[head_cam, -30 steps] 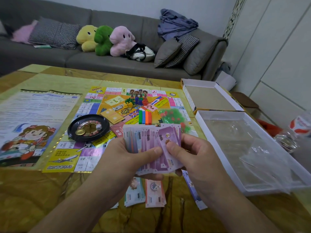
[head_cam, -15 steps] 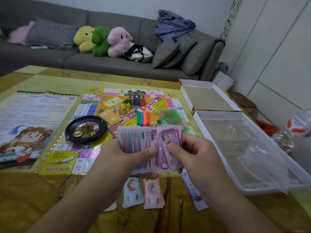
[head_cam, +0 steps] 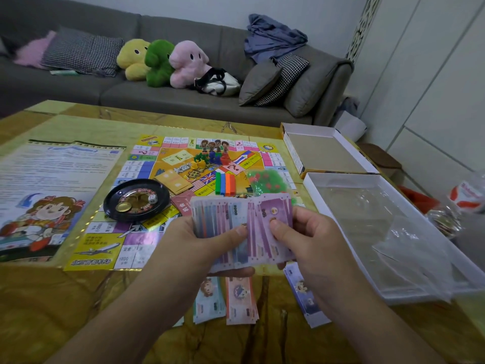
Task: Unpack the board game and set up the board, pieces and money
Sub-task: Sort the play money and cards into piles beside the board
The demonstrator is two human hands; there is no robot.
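Note:
The game board [head_cam: 147,164] lies open on the table. On it sit a black roulette wheel [head_cam: 136,199] with a white die, coloured pawns [head_cam: 212,157], coloured bars [head_cam: 225,183], a card stack [head_cam: 176,181] and a bag of green and red pieces [head_cam: 266,179]. My left hand [head_cam: 202,240] holds a fanned stack of play money [head_cam: 244,222] above the board's near edge. My right hand [head_cam: 307,240] pinches the purple notes at the fan's right side. Sorted note piles lie below my hands: green [head_cam: 208,303], pink [head_cam: 241,300] and blue [head_cam: 305,298].
A rules sheet [head_cam: 49,185] lies left of the board. The box lid [head_cam: 322,151] and the white box tray [head_cam: 322,195] with clear plastic wrap [head_cam: 409,240] sit to the right. A grey sofa [head_cam: 131,95] with plush toys and cushions stands behind the table.
The money fan has spread a little wider between my hands. My view has shifted slightly; the things on the table have stayed in place.

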